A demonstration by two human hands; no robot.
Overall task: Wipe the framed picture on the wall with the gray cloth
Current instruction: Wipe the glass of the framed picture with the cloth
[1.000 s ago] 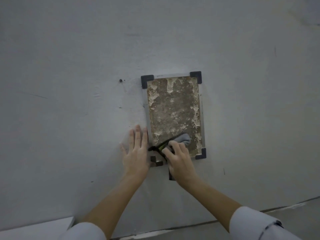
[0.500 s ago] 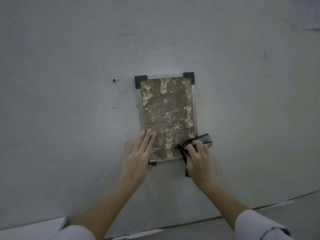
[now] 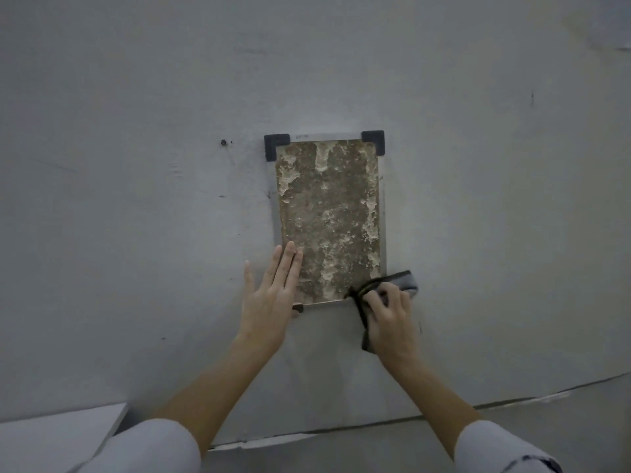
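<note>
The framed picture [image 3: 328, 213] hangs upright on the pale wall, a mottled brown and cream panel in a thin grey frame with dark corner caps. My left hand [image 3: 271, 295] lies flat with straight fingers over its lower left corner. My right hand [image 3: 391, 314] grips the gray cloth [image 3: 403, 279] and holds it against the frame's lower right corner, which it hides. Part of the cloth hangs below my palm.
A small dark screw or hole [image 3: 223, 142] sits in the wall left of the frame's top. A white ledge [image 3: 51, 438] shows at the lower left. The floor seam [image 3: 512, 401] runs along the bottom right.
My right hand slid the cloth from the picture's lower middle to its lower right corner. My left hand shifted from the wall beside the frame onto the lower left corner.
</note>
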